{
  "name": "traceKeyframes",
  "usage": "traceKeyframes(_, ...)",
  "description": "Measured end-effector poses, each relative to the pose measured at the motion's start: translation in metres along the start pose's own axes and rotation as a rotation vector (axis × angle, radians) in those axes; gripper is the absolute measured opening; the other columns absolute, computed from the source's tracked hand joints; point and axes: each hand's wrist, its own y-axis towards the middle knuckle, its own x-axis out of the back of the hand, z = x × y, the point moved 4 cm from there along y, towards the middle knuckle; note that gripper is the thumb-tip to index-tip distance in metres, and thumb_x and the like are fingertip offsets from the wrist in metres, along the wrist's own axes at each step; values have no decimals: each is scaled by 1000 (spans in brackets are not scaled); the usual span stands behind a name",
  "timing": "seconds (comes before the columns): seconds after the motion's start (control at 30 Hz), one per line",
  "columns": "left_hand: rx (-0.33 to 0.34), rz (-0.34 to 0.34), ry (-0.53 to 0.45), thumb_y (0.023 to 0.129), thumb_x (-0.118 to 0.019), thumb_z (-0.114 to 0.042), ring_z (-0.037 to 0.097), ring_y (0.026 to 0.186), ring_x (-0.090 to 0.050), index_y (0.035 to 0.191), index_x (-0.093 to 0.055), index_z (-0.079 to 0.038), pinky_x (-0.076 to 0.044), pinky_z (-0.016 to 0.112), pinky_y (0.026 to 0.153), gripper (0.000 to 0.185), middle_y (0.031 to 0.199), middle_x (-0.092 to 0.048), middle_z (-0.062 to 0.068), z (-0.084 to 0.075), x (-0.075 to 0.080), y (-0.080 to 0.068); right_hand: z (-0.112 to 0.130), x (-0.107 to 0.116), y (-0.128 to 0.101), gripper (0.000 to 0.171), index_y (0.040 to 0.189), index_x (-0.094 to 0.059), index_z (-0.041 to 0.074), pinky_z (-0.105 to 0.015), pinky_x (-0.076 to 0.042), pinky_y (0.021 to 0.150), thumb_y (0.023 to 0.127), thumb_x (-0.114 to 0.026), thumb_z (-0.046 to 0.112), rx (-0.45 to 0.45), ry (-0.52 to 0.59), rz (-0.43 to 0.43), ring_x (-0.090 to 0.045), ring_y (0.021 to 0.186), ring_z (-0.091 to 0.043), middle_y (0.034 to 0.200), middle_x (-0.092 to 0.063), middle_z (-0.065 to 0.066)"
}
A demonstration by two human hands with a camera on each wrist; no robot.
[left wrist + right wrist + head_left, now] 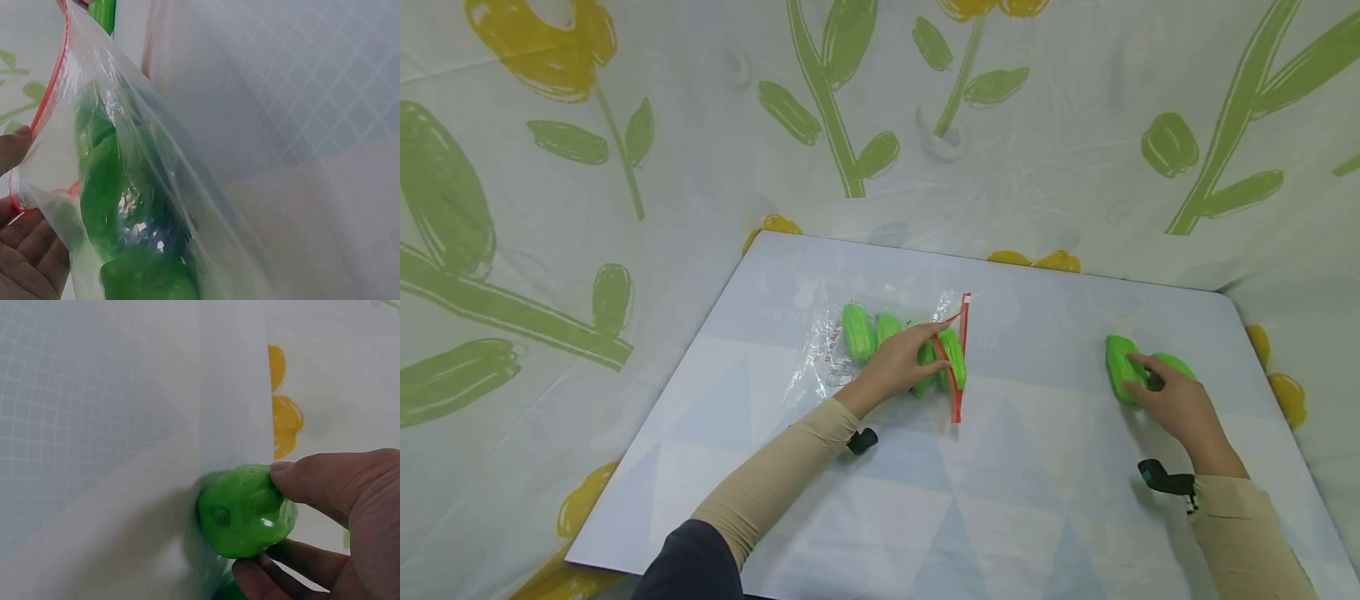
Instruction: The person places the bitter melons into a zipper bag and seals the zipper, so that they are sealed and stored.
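Note:
A clear zip bag (811,367) with a red closure strip (957,404) lies on the table, its mouth facing right. Several bright green, long, lobed vegetables (858,333) fill it in a row. My left hand (898,360) reaches over the bag and pinches the red edge at its mouth, holding it apart. Through the film the vegetables (100,181) show in the left wrist view. At the right of the table, my right hand (1180,408) grips a green vegetable (1122,367) between thumb and fingers. A second green vegetable (1172,364) lies beside it, partly hidden by that hand.
The pale table (1037,450) has a triangle pattern. A floral curtain (1037,200) hangs behind and along the sides, close to the table's edges. Dark wrist-camera mounts (1161,477) stick out from both wrists.

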Motion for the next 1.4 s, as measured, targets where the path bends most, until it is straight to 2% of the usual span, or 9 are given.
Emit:
traceKeyframes(0.23,5,6,8,84,-64,-46,15,123,-47,139,-44,-16,-42,30,99,65,135,-50,-1,0,0,1,0,-1,1,73,145,-29,7,-64,-38,76,90,-51,50,20,11,35,-34,111,-59,137,-28,-38)
traceKeyframes(0.43,13,20,18,85,-62,-47,15,124,-46,140,-42,-19,-41,30,100,65,136,-49,-2,0,-1,1,1,-6,-2,78,147,-26,10,-52,-45,68,89,-52,54,-1,60,62,-39,109,-56,138,-27,-38)
traceKeyframes(0.6,10,9,19,85,-62,-47,15,125,-45,141,-41,-20,-39,29,101,66,137,-49,-2,0,1,1,5,-12,-1,81,148,-24,11,-47,-48,66,87,-52,57,-3,95,87,-44,108,-53,136,-30,-37)
traceKeyframes(0.9,1,9,18,85,-62,-47,16,125,-45,141,-41,-19,-39,30,101,66,137,-49,-1,-1,2,1,15,-22,1,80,148,-25,19,-40,-51,64,85,-55,57,21,143,120,-51,108,-47,127,-45,-36)
traceKeyframes(1.2,7,8,10,85,-63,-45,15,124,-46,140,-41,-19,-41,30,100,65,136,-49,-2,0,1,1,26,-31,0,80,148,-27,23,-37,-50,63,83,-56,59,29,161,137,-52,107,-43,127,-48,-31)
traceKeyframes(1.4,7,5,7,85,-63,-45,15,125,-46,141,-41,-19,-40,30,101,65,137,-49,-2,0,1,0,33,-37,1,77,148,-26,27,-38,-49,65,84,-56,59,27,189,152,-50,110,-42,131,-44,-29)
